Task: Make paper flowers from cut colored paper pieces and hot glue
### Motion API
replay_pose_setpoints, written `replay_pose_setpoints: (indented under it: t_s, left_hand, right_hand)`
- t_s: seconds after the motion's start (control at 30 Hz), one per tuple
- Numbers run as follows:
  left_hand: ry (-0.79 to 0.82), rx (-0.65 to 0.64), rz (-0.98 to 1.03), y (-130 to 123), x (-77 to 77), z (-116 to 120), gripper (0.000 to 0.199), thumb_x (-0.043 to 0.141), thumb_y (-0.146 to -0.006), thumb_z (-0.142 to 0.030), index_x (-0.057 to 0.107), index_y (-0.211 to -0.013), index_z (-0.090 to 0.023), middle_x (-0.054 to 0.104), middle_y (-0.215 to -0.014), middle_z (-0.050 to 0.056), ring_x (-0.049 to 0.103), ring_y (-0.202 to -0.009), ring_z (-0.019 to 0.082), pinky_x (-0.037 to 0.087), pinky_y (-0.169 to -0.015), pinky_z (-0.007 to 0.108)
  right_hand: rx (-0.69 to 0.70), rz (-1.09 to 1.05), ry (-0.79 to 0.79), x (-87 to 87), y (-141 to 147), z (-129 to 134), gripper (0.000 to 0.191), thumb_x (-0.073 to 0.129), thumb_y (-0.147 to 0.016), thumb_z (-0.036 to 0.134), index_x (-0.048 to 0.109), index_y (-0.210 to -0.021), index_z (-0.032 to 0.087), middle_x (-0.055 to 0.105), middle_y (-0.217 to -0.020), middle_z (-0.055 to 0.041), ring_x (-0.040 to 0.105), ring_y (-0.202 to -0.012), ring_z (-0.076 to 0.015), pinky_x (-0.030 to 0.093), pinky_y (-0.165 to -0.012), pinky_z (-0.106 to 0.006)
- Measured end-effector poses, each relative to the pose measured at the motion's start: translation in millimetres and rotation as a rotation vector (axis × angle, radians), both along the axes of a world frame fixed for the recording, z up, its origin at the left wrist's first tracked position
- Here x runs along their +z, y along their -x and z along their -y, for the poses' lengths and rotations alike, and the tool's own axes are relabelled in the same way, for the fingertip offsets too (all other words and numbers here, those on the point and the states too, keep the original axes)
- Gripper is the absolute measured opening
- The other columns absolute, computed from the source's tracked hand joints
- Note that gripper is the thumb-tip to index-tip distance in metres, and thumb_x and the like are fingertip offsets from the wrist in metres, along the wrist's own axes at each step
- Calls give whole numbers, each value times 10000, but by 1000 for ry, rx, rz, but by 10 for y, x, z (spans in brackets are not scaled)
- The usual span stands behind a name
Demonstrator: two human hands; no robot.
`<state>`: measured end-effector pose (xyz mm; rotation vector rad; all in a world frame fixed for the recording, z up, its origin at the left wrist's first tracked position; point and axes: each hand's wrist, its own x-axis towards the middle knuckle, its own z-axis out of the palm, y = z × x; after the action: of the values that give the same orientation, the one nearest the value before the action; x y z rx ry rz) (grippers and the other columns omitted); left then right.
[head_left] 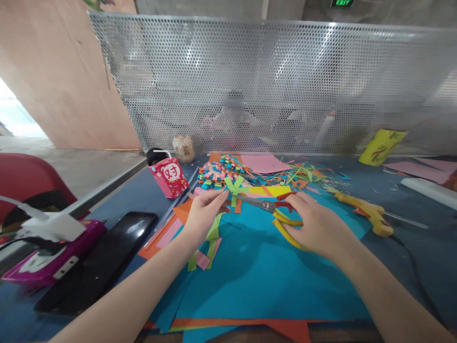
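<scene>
Right hand (317, 221) has the scissors (264, 205), fingers in the handles: one loop red, the other yellow. Blades point left, at the left fingertips. Left hand (207, 209) is narrow, thumb and index pinching the green paper (233, 185), a few short strips crossing each other. Can't tell if the blades touch it (tips blur into the fingers). All of this sits above the far part of the blue sheet (264, 276), mid-table.

Around the hands: loose strips (210, 247), green and pink, lie just beside the left wrist. Orange sheets (287, 328) stick out from under the near edge of the blue one. Beyond the hands, a pile of curled multicolour bits (223, 171), with a pink sheet (264, 163) behind and thin shreds (309, 174) to its right.

Right side: yellow glue gun (373, 216) on its side, cord running toward the near edge. Yellow can (382, 146) near the mesh screen (250, 71), tilted in view (could be lens warp).

Left side: red drink carton (169, 177) with white straw, jar (183, 147) behind it. Black phone (96, 262) flat on the table (119, 201), next to a purple power strip (84, 247) with a white charger (53, 226) in it.
</scene>
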<state>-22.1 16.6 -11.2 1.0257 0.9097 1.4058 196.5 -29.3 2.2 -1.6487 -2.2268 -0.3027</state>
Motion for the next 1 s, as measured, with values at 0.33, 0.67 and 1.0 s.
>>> replay_pose_setpoints:
  t_s: [0.33,0.67,1.0]
  left_hand:
    - [20,-38,48,22,14,4,200,760,-524,-283,680,-606,-119,615,-550,12,568,-540,118,470,-525,239]
    - [116,19,108,17,35,-18,245,770,-473,-256,632,-601,-99,592,-499,15,578,-508,135,480,-492,244]
    - [202,71,144,43,28,-63,84,657,-613,-130,583,-630,-95,593,-509,20,603,-505,143,504,-492,248]
  right_hand:
    - [-8,20,33,5,0,-1,318,468,-764,437,490,-970,195,542,-1003,-73,577,-801,-227,458,-574,-306]
    - [-47,-104,22,1,-6,-19,303,508,-730,439,484,-921,205,569,-957,-53,584,-767,-213,441,-580,-294]
    - [-663,-98,170,-88,-331,-305,484,452,-748,462,521,-961,33,563,-920,-247,610,-775,-344,438,-590,-371]
